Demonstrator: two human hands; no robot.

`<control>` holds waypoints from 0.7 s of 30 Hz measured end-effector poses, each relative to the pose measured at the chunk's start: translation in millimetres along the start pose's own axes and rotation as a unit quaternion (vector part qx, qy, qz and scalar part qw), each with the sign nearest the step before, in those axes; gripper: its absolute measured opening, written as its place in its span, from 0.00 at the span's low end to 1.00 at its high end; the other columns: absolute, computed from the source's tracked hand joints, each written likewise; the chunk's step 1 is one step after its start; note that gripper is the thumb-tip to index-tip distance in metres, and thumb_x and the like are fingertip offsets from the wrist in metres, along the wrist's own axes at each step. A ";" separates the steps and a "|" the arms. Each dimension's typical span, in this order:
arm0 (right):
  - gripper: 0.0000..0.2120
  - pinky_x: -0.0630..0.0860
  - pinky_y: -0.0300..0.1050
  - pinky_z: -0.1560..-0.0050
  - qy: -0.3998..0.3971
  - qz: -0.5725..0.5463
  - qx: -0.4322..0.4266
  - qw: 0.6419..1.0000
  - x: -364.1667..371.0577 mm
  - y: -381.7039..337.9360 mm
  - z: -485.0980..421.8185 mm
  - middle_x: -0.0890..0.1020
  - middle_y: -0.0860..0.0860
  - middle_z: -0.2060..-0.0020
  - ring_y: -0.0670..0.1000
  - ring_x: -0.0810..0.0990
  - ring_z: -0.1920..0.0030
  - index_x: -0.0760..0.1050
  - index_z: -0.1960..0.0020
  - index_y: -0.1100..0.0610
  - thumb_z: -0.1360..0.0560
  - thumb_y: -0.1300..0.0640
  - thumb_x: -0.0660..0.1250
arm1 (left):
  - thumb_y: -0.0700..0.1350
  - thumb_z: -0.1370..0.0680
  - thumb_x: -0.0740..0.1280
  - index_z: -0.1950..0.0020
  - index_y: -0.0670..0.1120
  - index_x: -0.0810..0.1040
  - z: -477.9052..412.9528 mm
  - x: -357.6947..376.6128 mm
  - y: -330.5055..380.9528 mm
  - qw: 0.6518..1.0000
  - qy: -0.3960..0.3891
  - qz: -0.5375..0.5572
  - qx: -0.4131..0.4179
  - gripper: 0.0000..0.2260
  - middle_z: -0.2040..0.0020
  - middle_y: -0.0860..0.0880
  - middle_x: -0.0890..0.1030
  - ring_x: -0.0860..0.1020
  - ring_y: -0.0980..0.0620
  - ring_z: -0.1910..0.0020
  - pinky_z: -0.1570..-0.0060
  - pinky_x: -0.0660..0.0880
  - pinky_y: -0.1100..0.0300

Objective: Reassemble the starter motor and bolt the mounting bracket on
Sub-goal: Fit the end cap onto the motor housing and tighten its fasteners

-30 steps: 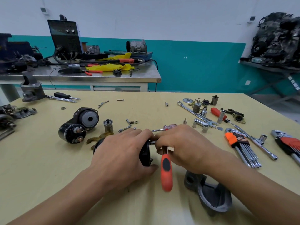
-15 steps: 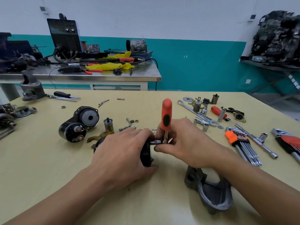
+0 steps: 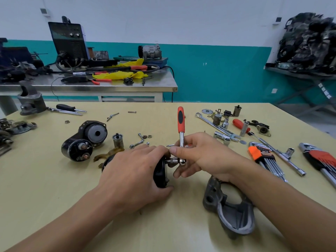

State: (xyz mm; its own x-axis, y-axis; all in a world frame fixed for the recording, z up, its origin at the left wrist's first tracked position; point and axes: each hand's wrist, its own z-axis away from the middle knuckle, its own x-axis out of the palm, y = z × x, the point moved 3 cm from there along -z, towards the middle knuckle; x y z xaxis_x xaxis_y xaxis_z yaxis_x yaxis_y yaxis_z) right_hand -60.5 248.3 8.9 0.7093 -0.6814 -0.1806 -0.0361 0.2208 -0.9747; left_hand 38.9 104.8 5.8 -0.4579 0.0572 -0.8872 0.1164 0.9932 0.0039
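Two hands: left hand (image 3: pixel 134 171) grips black cylindrical starter motor (image 3: pixel 160 172), right hand (image 3: pixel 205 157) pinches orange-handled steel ratchet (image 3: pixel 181 122); keep socket (image 3: pixel 171 160) square.

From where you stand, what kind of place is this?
Probably an auto-repair workshop. What looks like a welder sits on a steel bench, an engine rests on a stand at right, and hex keys and starter parts lie on the table.

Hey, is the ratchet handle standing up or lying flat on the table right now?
Standing up, roughly upright. The ratchet handle rises from its head, which the right hand holds at the end of the starter motor.
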 end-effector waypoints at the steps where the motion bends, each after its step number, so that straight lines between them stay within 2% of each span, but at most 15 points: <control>1: 0.07 0.80 0.40 0.68 0.002 -0.005 0.007 1.000 -1.9 -1.0 -0.1 0.85 0.52 0.63 0.57 0.86 0.65 0.79 0.52 0.61 0.22 0.57 0.70 | 0.71 0.39 0.65 0.47 0.60 0.75 0.1 0.0 -0.1 1.000 0.001 0.001 0.000 0.26 0.60 0.63 0.80 0.80 0.57 0.61 0.70 0.60 0.69; 3: 0.09 0.79 0.40 0.69 0.012 -0.013 0.024 1.000 -8.9 -2.9 0.7 0.85 0.58 0.60 0.56 0.86 0.65 0.79 0.51 0.63 0.22 0.56 0.70 | 0.72 0.39 0.64 0.46 0.60 0.73 0.3 -0.5 0.3 1.000 0.002 0.000 -0.001 0.27 0.60 0.63 0.80 0.80 0.57 0.61 0.70 0.60 0.69; 5: 0.10 0.79 0.40 0.70 0.034 0.014 0.032 0.999 -20.0 -4.4 1.9 0.86 0.59 0.59 0.55 0.85 0.66 0.79 0.49 0.63 0.21 0.55 0.70 | 0.73 0.39 0.63 0.45 0.60 0.72 0.7 -0.7 0.9 1.000 0.002 0.006 -0.005 0.28 0.58 0.63 0.80 0.80 0.57 0.60 0.69 0.61 0.68; 8: 0.10 0.80 0.41 0.68 0.076 0.166 0.027 0.983 -33.7 -4.1 2.8 0.87 0.56 0.60 0.53 0.86 0.66 0.78 0.46 0.59 0.21 0.52 0.70 | 0.73 0.38 0.62 0.47 0.60 0.70 1.0 -1.3 1.7 1.000 0.002 0.003 -0.006 0.26 0.59 0.63 0.79 0.79 0.57 0.62 0.69 0.54 0.73; 11: 0.09 0.83 0.43 0.64 0.080 0.256 0.028 0.963 -33.6 -0.1 1.4 0.86 0.54 0.59 0.50 0.87 0.66 0.76 0.46 0.55 0.21 0.51 0.70 | 0.73 0.36 0.61 0.47 0.60 0.68 0.0 1.1 2.3 1.000 -0.013 -0.009 0.009 0.24 0.58 0.61 0.78 0.78 0.55 0.60 0.69 0.59 0.66; 18: 0.08 0.82 0.40 0.67 0.094 0.255 0.003 0.962 -29.1 -1.1 -0.6 0.86 0.53 0.59 0.49 0.86 0.67 0.76 0.47 0.55 0.21 0.51 0.70 | 0.71 0.32 0.59 0.44 0.56 0.74 -0.5 1.0 3.8 0.998 -0.032 -0.039 0.024 0.25 0.53 0.59 0.79 0.79 0.54 0.55 0.63 0.71 0.60; 21: 0.08 0.83 0.41 0.66 0.092 0.261 0.003 0.961 -27.8 -0.5 -0.5 0.86 0.53 0.59 0.49 0.86 0.67 0.76 0.47 0.55 0.21 0.52 0.70 | 0.71 0.31 0.59 0.43 0.56 0.75 -1.3 1.2 4.1 0.998 -0.041 -0.039 0.021 0.25 0.52 0.58 0.79 0.79 0.54 0.54 0.61 0.73 0.59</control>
State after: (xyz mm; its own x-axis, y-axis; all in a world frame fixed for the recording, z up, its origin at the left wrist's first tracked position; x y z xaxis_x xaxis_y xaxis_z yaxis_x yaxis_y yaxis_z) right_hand -80.6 266.7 14.3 0.4599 -0.5883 -0.6651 -0.3484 0.5694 -0.7446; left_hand 37.7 109.1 5.3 -0.3925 -0.0296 -0.9193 0.1215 0.9891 -0.0837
